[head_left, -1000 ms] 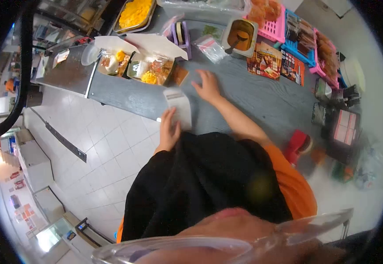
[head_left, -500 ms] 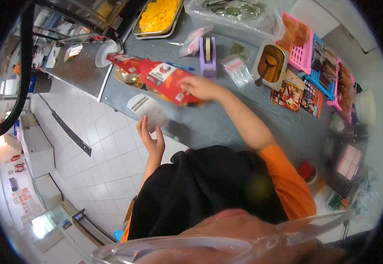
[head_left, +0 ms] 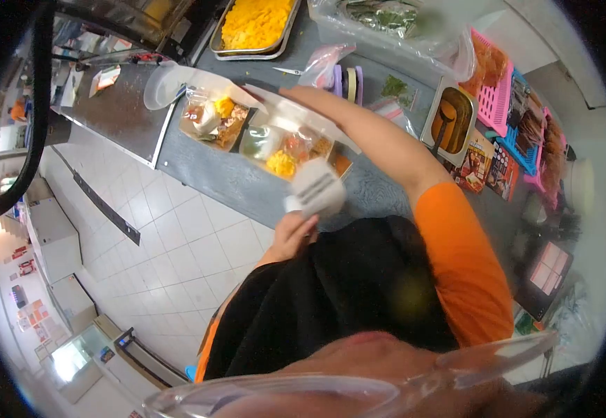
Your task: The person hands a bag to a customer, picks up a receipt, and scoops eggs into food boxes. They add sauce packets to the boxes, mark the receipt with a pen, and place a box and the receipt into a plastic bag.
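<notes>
My left hand (head_left: 292, 235) pinches a white printed paper slip (head_left: 320, 188), blurred by motion, in front of the right food box. That cardboard box (head_left: 248, 155) is open and holds clear bags of food and something yellow. Its lid (head_left: 310, 117) stands raised, white inside facing me. Behind the lid my right hand (head_left: 290, 91) reaches along the far side; its fingers are hidden, so I cannot make out its grip. A second open box (head_left: 234, 145) with similar bagged food sits to the left, its lid (head_left: 227, 85) also up.
A tray of yellow food (head_left: 214, 43), a tape dispenser (head_left: 359, 82) and a clear plastic tub (head_left: 365, 45) stand at the back. To the right are a metal pan with a ladle (head_left: 446, 125), printed cards (head_left: 477, 166) and pink baskets (head_left: 496, 101). A round plastic bowl (head_left: 160, 87) lies left.
The red lids have swung up and back, revealing the food inside. My right hand has gone behind the right lid. My left hand has moved right with the paper slip.
</notes>
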Tool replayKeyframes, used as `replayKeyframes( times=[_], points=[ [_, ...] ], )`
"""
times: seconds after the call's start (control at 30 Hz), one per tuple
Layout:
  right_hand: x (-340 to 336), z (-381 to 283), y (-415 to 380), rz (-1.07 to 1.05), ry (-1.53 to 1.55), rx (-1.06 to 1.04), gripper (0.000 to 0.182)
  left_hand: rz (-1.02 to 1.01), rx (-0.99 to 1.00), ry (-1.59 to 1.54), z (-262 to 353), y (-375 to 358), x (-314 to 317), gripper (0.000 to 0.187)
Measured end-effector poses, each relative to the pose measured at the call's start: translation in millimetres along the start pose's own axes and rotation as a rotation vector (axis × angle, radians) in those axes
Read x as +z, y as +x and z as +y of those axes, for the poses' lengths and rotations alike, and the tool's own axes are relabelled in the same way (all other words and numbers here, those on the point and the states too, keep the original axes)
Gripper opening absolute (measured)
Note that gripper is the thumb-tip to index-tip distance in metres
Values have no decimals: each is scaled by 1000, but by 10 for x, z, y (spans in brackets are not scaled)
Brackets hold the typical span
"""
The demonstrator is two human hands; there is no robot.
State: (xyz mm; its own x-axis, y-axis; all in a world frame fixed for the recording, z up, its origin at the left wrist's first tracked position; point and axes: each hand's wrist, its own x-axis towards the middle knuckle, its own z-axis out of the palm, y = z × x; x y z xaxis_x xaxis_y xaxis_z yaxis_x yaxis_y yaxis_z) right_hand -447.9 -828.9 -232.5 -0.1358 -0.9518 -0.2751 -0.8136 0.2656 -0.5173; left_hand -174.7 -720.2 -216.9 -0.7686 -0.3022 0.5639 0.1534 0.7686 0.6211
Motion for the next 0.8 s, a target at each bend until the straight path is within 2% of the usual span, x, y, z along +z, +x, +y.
replayKeyframes(
  times=[0.03, 0.07, 0.1, 0.13, 0.17, 0.23, 0.27, 0.3, 0.33, 0.37, 0.4, 0.43, 0.5, 0.57, 0.6, 0.67, 0.7, 0.73, 0.8],
  points=[
    [-82, -7, -85, 52, 52, -13, 37, -153, -87, -111, 30, 20, 34, 30],
    [-169, 16, -217, 123, 105, -34, 39, -221, -195, -214, 97, 55, 138, 33],
    [-291, 12, -413, 193, 159, -63, 41, -279, -310, -309, 163, 90, 242, 36],
    [-476, -21, -712, 245, 211, -121, 49, -253, -400, -440, 230, 125, 371, 41],
    [-625, -57, -998, 325, 206, -89, 48, -249, -404, -446, 180, 71, 510, 41],
    [-740, -142, -1633, 412, 524, 7, 49, -446, -255, -491, -13, -98, 810, 50],
    [-609, -21, -1874, 427, 789, -115, 48, -444, -260, -502, -11, -78, 857, 50],
    [-434, 84, -2094, 441, 1055, -234, 47, -634, -249, -176, 5, -49, 882, 54],
    [-276, 41, -2365, 439, 1058, -216, 47, -817, -228, 155, 30, -34, 909, 59],
    [-95, -51, -2668, 446, 1382, -219, 42, -828, -230, 137, 30, -51, 942, 59],
    [75, -88, -2903, 455, 1706, -220, 38, -722, -199, 218, 20, -71, 973, 64],
    [340, -19, -3051, 519, 1643, -240, 32, -613, -168, 298, 16, -91, 1001, 70],
    [1013, 192, -3225, 583, 1577, -247, 26, -563, -152, 345, 51, -113, 1034, 75],
    [1538, 342, -3362, 726, 1065, 136, 15, -513, -136, 398, 65, -116, 1052, 80],
    [1599, 300, -3418, 726, 1066, 147, 15, -500, -141, 395, 59, -115, 1064, 79],
    [1679, 120, -3413, 696, 849, 195, 16, -487, -151, 389, 67, -123, 1083, 78],
    [1623, 68, -3380, 699, 714, 94, 15, -469, -137, 416, 75, -126, 1083, 79],
    [1631, 57, -3348, 698, 715, 95, 15, -452, -122, 444, 69, -128, 1086, 80],
    [1650, 57, -3267, 594, 721, -84, 14, -429, -110, 433, 38, -157, 1104, 81]
  ],
)
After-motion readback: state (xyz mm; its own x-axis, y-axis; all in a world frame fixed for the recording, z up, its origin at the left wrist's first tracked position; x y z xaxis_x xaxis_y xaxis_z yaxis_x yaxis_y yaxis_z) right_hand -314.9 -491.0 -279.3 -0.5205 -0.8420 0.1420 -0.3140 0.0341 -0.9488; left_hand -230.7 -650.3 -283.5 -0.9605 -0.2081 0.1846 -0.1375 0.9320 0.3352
